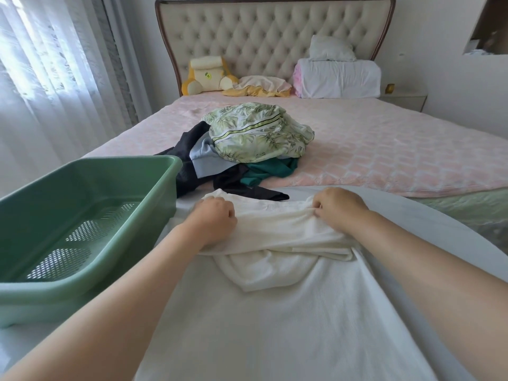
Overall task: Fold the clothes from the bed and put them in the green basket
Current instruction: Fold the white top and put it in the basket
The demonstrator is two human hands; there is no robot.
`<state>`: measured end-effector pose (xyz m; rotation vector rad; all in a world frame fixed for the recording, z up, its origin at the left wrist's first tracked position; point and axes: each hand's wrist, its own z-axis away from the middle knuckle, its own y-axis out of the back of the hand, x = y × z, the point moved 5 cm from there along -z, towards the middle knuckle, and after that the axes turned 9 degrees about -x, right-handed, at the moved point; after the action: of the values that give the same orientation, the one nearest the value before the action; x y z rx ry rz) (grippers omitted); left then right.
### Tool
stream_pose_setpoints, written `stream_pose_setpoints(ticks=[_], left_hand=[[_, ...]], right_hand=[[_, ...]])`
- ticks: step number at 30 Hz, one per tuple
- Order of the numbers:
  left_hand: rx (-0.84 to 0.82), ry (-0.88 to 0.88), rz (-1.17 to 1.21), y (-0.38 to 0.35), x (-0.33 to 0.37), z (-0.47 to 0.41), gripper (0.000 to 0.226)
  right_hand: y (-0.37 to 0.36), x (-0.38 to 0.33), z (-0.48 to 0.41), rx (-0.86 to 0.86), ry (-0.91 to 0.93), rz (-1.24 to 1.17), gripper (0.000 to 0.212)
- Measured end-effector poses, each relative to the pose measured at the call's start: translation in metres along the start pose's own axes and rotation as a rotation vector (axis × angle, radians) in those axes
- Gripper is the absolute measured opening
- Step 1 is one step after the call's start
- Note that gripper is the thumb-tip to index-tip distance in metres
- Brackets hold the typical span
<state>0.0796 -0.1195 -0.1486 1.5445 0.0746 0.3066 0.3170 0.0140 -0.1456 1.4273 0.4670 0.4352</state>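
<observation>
both hands were on a white knit garment (275, 284) spread over the near end of the bed (398, 149), its far part doubled back toward the person in a loose fold. the left hand (215, 217) had its fingers curled under, gripping the fold's far left corner. the right hand (339, 206) had its fingers curled too, pinching the cloth at the fold's far right. the green basket (90, 165) sat on the bed's near left, just beside the garment, its perforated bottom in view. beyond the hands, mid-bed on the pink quilted cover, lay the pile of unfolded clothes (233, 177): a leaf-print piece (258, 133) on top, with black, pale blue and dark green cloth under it, the black reaching behind the basket's far right corner. pillows (339, 78) rested against the tufted headboard (247, 37) at the far end, and a sheer curtain (49, 64) hung on the left.
</observation>
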Motion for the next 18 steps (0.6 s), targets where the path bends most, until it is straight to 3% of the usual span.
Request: stream_pose_setpoints(ticks=[3,6,8,10,12,14,18], left_hand=[[0.206,0.028,0.261,0.007,-0.005,-0.005,0.019],[0.431,0.030,-0.007,0.010,-0.005,-0.008,0.010],[0.494,-0.022,-0.175,0.005,0.000,-0.005,0.036],[0.418,-0.140,-0.170,-0.002,0.011,-0.002,0.040],[0.181,-0.217,-0.040,-0.015,0.017,0.000,0.029],[-0.068,-0.199,0.030,-0.032,0.015,0.002,0.036],[-0.273,-0.145,0.002,-0.042,0.001,0.011,0.059]], right_hand=[[0.012,0.013,-0.005,0.223,-0.060,-0.205,0.016],[0.012,0.015,-0.008,0.316,-0.103,-0.227,0.014],[0.006,0.007,-0.008,0.274,-0.119,-0.179,0.029],[0.002,-0.010,-0.006,0.246,-0.028,-0.187,0.045],[-0.003,-0.032,0.000,0.186,0.177,-0.199,0.044],[-0.014,-0.047,0.009,0.044,0.298,-0.179,0.043],[-0.029,-0.043,0.029,-0.268,0.236,-0.115,0.068]])
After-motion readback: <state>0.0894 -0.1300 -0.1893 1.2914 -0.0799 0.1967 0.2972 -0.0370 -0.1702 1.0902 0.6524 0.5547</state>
